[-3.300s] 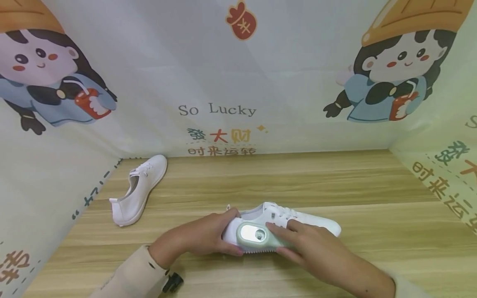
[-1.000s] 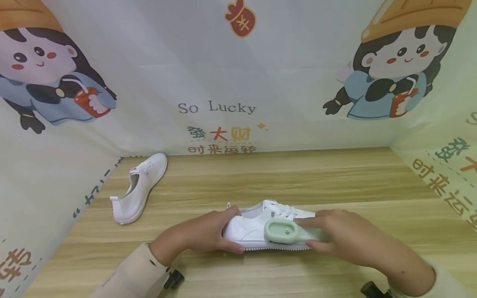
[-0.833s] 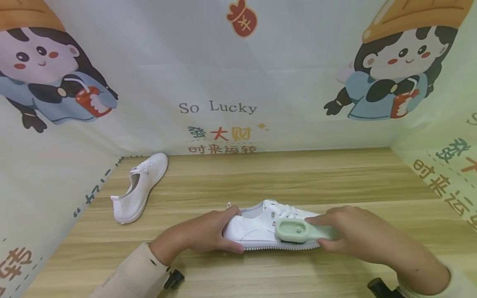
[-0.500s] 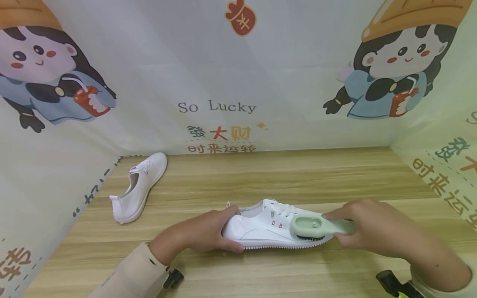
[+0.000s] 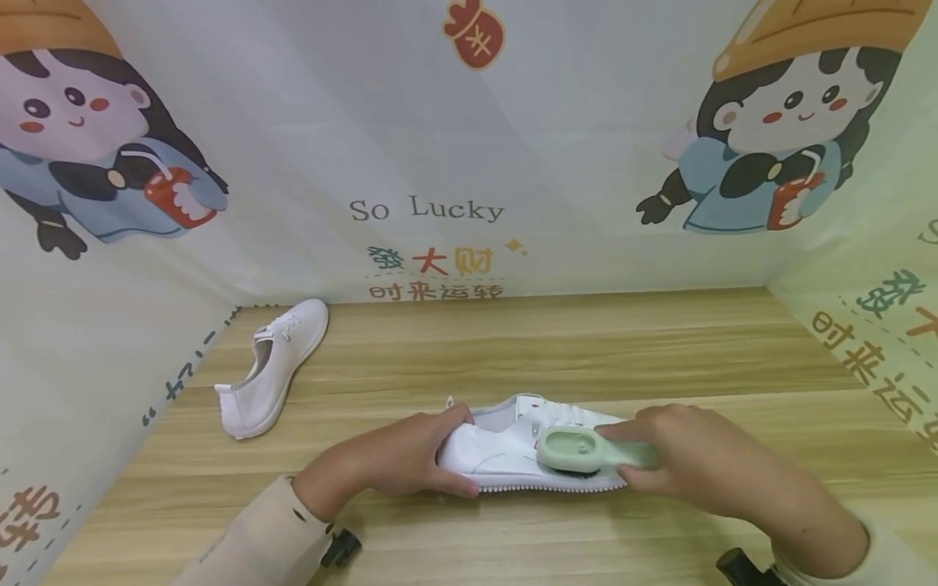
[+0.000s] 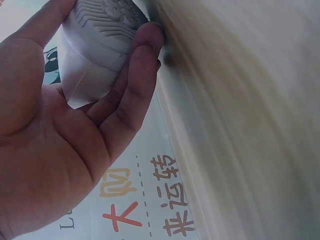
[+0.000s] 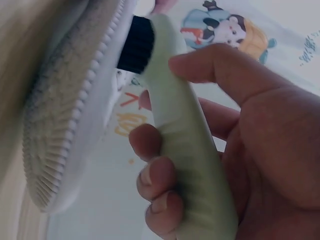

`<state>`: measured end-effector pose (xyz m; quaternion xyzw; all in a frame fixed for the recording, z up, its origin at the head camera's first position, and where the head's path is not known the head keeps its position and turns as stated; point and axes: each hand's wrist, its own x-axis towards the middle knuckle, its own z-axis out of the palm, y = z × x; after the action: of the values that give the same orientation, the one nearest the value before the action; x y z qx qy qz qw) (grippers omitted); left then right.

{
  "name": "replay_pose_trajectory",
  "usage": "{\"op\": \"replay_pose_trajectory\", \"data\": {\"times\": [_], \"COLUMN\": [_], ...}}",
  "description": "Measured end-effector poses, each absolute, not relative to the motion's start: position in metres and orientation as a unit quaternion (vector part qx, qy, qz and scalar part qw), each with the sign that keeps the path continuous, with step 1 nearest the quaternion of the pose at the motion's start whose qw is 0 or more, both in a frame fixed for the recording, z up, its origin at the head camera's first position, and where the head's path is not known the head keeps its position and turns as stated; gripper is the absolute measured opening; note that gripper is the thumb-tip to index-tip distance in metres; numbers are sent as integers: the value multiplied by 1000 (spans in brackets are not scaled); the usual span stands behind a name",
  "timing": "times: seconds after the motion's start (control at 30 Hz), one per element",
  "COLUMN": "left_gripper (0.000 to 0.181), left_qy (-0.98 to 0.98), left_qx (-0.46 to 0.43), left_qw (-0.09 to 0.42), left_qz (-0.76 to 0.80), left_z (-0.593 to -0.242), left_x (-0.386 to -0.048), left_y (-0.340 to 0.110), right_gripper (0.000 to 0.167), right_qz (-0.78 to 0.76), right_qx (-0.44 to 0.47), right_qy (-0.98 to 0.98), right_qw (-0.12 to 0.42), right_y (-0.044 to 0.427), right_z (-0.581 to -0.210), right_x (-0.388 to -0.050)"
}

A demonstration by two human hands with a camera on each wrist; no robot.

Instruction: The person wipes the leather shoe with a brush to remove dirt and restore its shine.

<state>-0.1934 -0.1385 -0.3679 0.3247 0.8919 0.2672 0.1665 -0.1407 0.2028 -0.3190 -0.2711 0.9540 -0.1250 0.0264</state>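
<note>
A white lace-up shoe (image 5: 498, 456) lies tilted on the wooden surface, its side facing up and its toe to the right. My left hand (image 5: 414, 456) grips its heel; the left wrist view shows the fingers curled round the heel (image 6: 95, 60) near the sole. In my right hand (image 5: 689, 456) is a pale green shoe brush (image 5: 570, 450), held by its handle. Its dark bristles (image 7: 138, 45) press on the shoe's side in the right wrist view. The thumb lies along the brush handle there, with the other fingers wrapped round it.
A second white shoe (image 5: 274, 370) sits at the back left, close to the left wall. Printed cloth walls (image 5: 572, 163) enclose the wood-grain surface (image 5: 557, 342) at the back and both sides.
The brush slid from the shoe's heel area toward the toe, and in the last half second came back left to mid-shoe. My left hand has kept its hold on the heel.
</note>
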Motion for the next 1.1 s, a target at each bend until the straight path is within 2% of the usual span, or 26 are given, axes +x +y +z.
{"op": "replay_pose_trajectory", "data": {"times": [0.7,1.1], "left_gripper": [57,58], "left_qy": [893,893], "left_qx": [324,321], "left_qw": [163,163], "left_qz": [265,269], "left_z": [-368,-371], "left_x": [-193,-194], "left_y": [-139,-139], "right_gripper": [43,43], "right_qz": [-65,-88], "right_qx": [-303,-280], "right_qy": [949,956], "right_qw": [-48,-1], "right_y": [186,200], "right_z": [-331,-325], "right_x": [-137,-139]}}
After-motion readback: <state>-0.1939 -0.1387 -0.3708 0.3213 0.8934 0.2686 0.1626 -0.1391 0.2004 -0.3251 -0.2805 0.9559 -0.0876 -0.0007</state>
